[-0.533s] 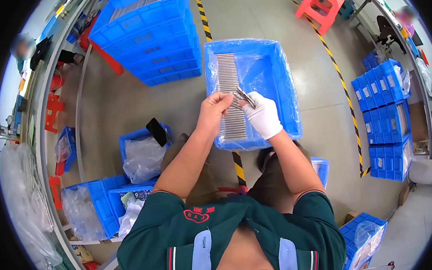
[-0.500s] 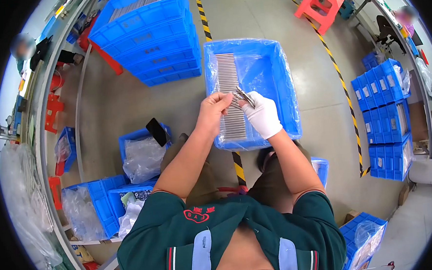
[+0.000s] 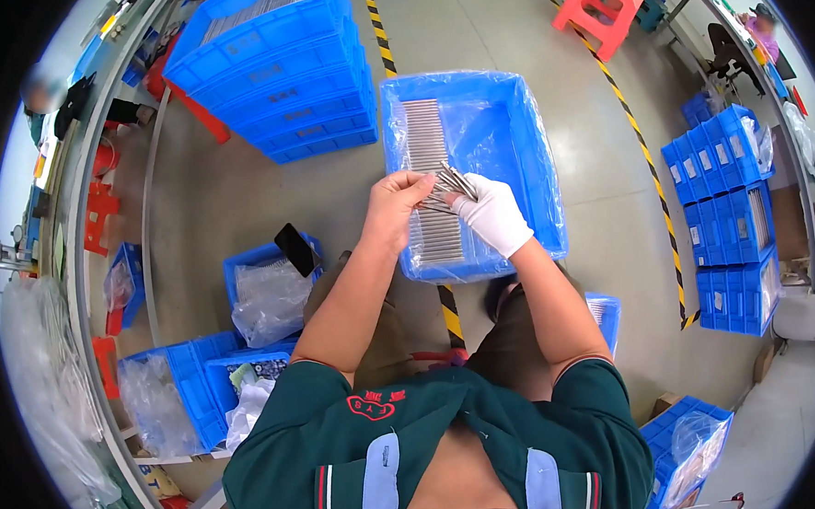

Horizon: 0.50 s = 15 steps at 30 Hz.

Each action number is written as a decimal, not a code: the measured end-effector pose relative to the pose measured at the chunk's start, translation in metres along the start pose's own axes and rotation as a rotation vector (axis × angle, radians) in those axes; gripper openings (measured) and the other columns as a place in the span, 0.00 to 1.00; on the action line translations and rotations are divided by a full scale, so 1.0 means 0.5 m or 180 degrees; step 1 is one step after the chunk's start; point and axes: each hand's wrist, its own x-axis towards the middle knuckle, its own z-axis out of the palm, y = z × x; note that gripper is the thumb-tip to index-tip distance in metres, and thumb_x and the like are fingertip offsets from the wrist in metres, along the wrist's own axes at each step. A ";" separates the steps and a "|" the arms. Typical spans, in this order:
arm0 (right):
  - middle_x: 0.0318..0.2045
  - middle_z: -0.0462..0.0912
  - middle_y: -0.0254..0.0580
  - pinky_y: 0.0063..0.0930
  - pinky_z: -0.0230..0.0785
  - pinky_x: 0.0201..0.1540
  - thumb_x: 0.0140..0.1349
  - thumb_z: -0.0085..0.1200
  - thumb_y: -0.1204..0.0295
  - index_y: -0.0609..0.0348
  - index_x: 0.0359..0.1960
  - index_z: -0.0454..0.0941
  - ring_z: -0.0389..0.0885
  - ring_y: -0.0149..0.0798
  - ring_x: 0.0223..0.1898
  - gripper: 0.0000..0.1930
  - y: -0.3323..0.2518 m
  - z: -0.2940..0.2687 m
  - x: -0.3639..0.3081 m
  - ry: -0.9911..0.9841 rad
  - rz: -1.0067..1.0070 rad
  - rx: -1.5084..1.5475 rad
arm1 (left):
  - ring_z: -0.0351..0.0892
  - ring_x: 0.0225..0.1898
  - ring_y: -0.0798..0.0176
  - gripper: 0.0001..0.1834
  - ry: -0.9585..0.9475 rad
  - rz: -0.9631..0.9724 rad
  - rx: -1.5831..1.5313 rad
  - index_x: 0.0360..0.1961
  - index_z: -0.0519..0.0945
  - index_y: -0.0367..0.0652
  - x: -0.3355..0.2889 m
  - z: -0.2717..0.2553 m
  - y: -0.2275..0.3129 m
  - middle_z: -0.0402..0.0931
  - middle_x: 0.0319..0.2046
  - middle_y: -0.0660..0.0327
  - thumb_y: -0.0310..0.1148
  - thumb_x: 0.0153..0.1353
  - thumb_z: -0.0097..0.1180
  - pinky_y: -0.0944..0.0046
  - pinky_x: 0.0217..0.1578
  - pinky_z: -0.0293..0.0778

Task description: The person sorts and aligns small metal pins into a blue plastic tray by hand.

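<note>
A bundle of thin, shiny metal rods is held over a blue plastic crate. My right hand, in a white glove with bare fingertips showing, is closed round the bundle. From the other side my bare left hand pinches at the rods' left ends with thumb and fingers. Inside the crate, along its left part, a long row of similar rods lies side by side on a clear plastic liner. Both hands partly cover the middle of that row.
Stacked blue crates stand at the far left, the top one filled. A phone rests on a bagged crate at left. More blue crates are piled at right. A red stool stands far right. Two people sit or stand at side benches.
The rods have turned in my right hand and now spread across toward my left fingers. My left hand has shifted slightly left.
</note>
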 end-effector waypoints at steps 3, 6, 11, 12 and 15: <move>0.23 0.79 0.42 0.24 0.66 0.29 0.54 0.54 0.70 0.58 0.36 0.77 0.74 0.29 0.24 0.10 0.018 0.006 0.004 -0.0027 -0.0017 0.0645 | 0.68 0.22 0.77 0.06 -0.0005 -0.0180 -0.0019 0.24 0.77 0.40 -0.005 0.010 0.005 0.74 0.20 0.67 0.31 0.53 0.58 0.75 0.26 0.63; 0.24 0.79 0.36 0.22 0.66 0.30 0.55 0.54 0.70 0.60 0.38 0.77 0.71 0.23 0.26 0.10 0.015 0.011 0.001 -0.0037 0.0026 0.0980 | 0.68 0.23 0.77 0.06 -0.0074 -0.0311 0.0087 0.24 0.77 0.39 0.002 -0.007 0.006 0.74 0.20 0.66 0.31 0.53 0.58 0.76 0.26 0.63; 0.23 0.76 0.28 0.18 0.63 0.29 0.58 0.52 0.69 0.62 0.36 0.77 0.68 0.21 0.26 0.10 -0.005 -0.008 -0.001 -0.0379 0.0726 0.1469 | 0.70 0.26 0.75 0.06 0.0335 0.0290 0.0318 0.27 0.77 0.38 -0.006 0.002 0.028 0.75 0.24 0.64 0.30 0.55 0.55 0.74 0.30 0.66; 0.23 0.76 0.28 0.18 0.63 0.29 0.58 0.52 0.69 0.62 0.36 0.77 0.68 0.21 0.26 0.10 -0.004 -0.007 -0.001 -0.0382 0.0731 0.1462 | 0.71 0.27 0.75 0.06 0.0271 0.0338 0.0055 0.28 0.77 0.38 -0.009 0.009 0.031 0.75 0.24 0.65 0.30 0.56 0.55 0.74 0.31 0.67; 0.23 0.75 0.27 0.17 0.62 0.29 0.58 0.52 0.68 0.62 0.35 0.77 0.67 0.21 0.26 0.10 -0.003 0.002 -0.004 -0.0627 0.0865 0.1745 | 0.71 0.29 0.75 0.06 0.0024 0.0271 0.0054 0.29 0.77 0.37 -0.013 0.005 0.023 0.75 0.26 0.65 0.29 0.56 0.55 0.75 0.33 0.67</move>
